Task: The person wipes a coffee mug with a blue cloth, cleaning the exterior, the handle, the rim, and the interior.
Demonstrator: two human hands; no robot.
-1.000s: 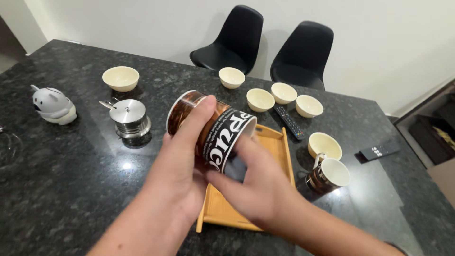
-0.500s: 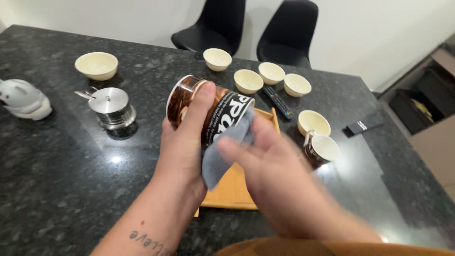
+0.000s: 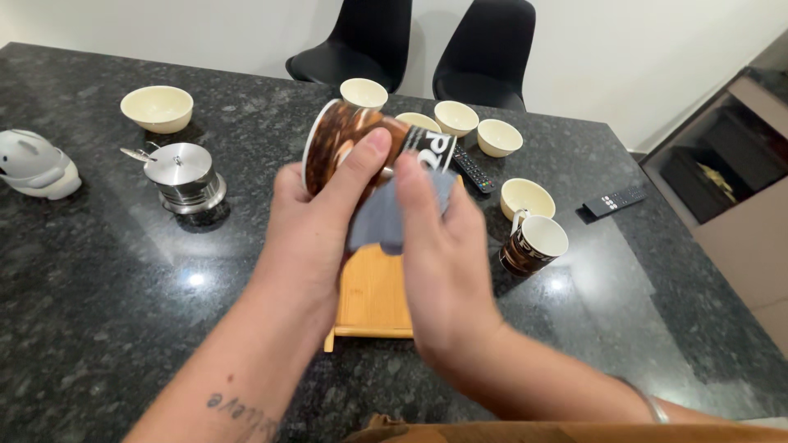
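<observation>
Mug: a brown and black printed mug [image 3: 353, 139] is held on its side above the desk, base toward the camera and mouth pointing away, so its wall is open to the cloth.
Cloth: a grey cloth [image 3: 379, 220] is pressed to the mug's lower side, hanging a little below it.
Left hand: the left hand [image 3: 316, 226] has its grip wrapped round the mug, thumb [image 3: 365, 160] across the base end, seemingly to steady it.
Right hand: the right hand [image 3: 439, 246] has its grip closed on the cloth, fingers flat against the mug's wall, as if rubbing it.
Tray: a wooden tray [image 3: 373, 295] lies on the desk right under the hands, mostly hidden by them.
Second mug: a like mug [image 3: 532, 244] stands upright just right of the tray, touching a cream bowl [image 3: 527, 198] behind it, or nearly so.
Bowls: four more cream bowls sit further back, one [image 3: 157, 107] well apart at the left.
Remotes: one remote [image 3: 473, 170] lies between the bowls, another [image 3: 611, 201] near the right edge.
Pot: a lidded steel pot [image 3: 182, 174] stands left of the hands, with a grey animal figure [image 3: 34, 164] beyond it.
Desk: dark speckled stone [image 3: 123, 287], with two black chairs [image 3: 484, 49] behind.
</observation>
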